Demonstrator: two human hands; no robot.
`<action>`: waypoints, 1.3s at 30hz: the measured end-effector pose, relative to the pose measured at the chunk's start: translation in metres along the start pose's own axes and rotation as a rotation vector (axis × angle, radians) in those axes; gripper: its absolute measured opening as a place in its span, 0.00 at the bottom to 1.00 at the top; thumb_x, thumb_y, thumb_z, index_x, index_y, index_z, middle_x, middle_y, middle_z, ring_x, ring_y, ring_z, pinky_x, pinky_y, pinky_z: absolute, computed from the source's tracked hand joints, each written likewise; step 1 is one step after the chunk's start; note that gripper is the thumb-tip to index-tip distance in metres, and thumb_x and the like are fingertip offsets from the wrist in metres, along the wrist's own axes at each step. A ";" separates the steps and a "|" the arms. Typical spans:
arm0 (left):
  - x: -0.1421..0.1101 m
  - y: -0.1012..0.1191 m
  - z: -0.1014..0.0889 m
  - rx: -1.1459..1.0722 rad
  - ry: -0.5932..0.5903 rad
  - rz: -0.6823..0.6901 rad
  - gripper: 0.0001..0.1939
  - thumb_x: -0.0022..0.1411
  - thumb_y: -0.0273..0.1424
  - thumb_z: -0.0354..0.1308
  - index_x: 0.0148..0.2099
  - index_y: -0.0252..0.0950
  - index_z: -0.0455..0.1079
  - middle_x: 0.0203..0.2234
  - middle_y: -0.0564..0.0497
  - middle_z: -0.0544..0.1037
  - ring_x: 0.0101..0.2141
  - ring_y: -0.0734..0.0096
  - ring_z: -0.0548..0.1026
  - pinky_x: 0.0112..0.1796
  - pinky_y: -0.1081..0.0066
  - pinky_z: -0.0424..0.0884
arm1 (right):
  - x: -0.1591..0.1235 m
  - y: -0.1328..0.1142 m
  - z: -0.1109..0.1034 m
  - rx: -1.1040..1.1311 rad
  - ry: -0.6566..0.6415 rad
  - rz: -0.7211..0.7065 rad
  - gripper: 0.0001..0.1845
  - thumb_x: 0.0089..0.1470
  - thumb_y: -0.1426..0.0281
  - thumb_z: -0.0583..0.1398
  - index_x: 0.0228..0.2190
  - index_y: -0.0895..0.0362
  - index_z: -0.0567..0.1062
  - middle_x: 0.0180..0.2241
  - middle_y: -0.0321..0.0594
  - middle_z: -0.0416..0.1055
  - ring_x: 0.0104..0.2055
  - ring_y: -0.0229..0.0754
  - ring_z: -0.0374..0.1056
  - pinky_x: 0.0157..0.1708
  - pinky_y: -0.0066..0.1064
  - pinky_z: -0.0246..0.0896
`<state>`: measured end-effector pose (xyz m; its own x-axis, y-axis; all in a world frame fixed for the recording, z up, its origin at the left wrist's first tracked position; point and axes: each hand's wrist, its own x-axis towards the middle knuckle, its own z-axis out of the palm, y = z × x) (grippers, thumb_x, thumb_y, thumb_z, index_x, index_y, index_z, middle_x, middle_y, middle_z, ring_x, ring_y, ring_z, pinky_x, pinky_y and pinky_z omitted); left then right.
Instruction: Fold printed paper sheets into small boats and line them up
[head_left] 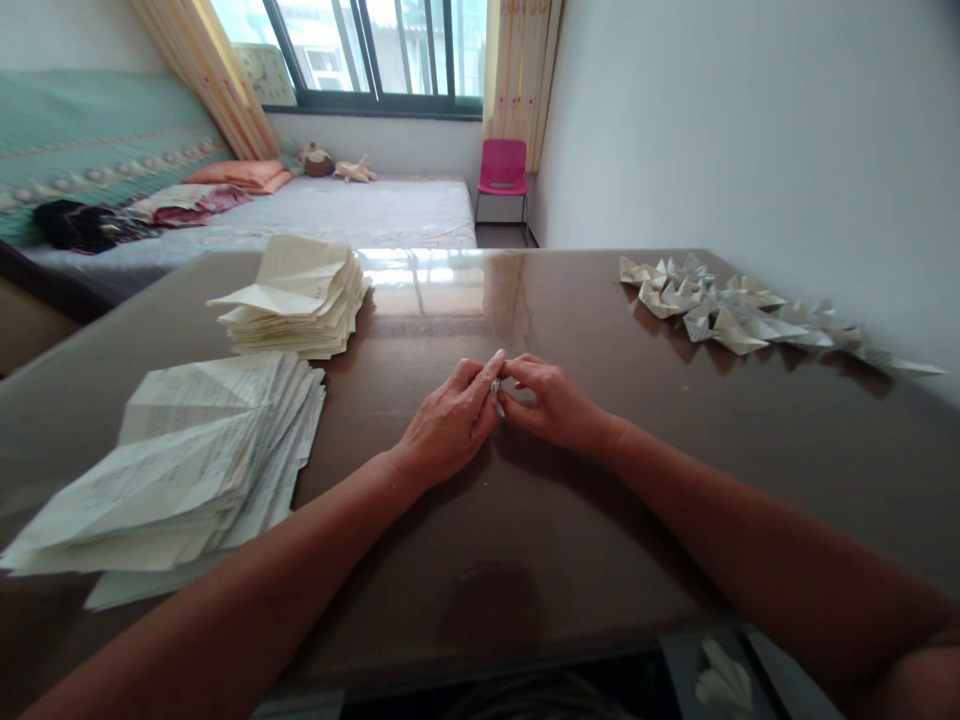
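My left hand (448, 420) and my right hand (551, 400) meet over the middle of the brown table (600, 560). Between their fingertips is a small piece of folded paper (496, 386), mostly hidden by the fingers. My left fingers are pressed together around it. The right thumb and index finger pinch it from the other side. Left of my hands lies a fanned stack of printed sheets (202, 440) with crease lines. Behind it sits a second stack of cream paper (300, 290). Several folded paper shapes with pointed tips (720, 305) are grouped at the far right.
The table stands against a white wall (750, 120) on the right. Past its far edge are a bed (390, 205) with pillows and clothes, and a pink chair (503, 168) below the window (375, 50). Something pale (724, 680) lies below the table's near edge.
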<state>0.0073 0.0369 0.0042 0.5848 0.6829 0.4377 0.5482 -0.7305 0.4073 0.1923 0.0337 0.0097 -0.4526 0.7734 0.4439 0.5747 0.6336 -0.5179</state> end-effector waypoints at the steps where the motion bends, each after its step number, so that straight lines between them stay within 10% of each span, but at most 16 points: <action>1: 0.000 0.001 0.000 -0.003 0.004 -0.002 0.26 0.68 0.30 0.41 0.67 0.36 0.49 0.47 0.43 0.68 0.47 0.66 0.70 0.51 0.66 0.68 | 0.000 0.000 0.000 -0.001 -0.001 -0.005 0.14 0.53 0.71 0.58 0.43 0.56 0.73 0.38 0.41 0.73 0.41 0.44 0.67 0.43 0.35 0.64; 13: 0.001 0.000 -0.003 0.003 -0.011 0.002 0.27 0.67 0.29 0.42 0.67 0.34 0.52 0.47 0.43 0.68 0.45 0.66 0.71 0.50 0.66 0.69 | 0.001 0.007 -0.004 0.288 -0.107 0.045 0.17 0.57 0.64 0.57 0.48 0.55 0.72 0.42 0.41 0.72 0.44 0.42 0.68 0.40 0.33 0.69; 25: 0.001 0.007 -0.001 -0.012 0.011 0.013 0.27 0.67 0.27 0.42 0.67 0.36 0.50 0.47 0.44 0.69 0.46 0.67 0.71 0.51 0.67 0.68 | -0.004 -0.013 0.003 -0.308 -0.064 0.057 0.10 0.56 0.73 0.52 0.39 0.61 0.70 0.37 0.49 0.73 0.41 0.47 0.68 0.43 0.36 0.62; 39: 0.004 0.012 0.021 -0.183 0.110 -0.192 0.34 0.58 0.23 0.49 0.66 0.38 0.49 0.49 0.44 0.63 0.46 0.66 0.68 0.46 0.67 0.71 | -0.003 -0.005 0.015 -0.129 0.073 -0.003 0.18 0.53 0.78 0.52 0.46 0.61 0.66 0.44 0.50 0.72 0.49 0.47 0.66 0.51 0.38 0.61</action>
<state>0.0287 0.0312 -0.0057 0.4070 0.8117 0.4190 0.5194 -0.5830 0.6248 0.1806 0.0290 -0.0003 -0.4061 0.7651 0.4997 0.6588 0.6241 -0.4202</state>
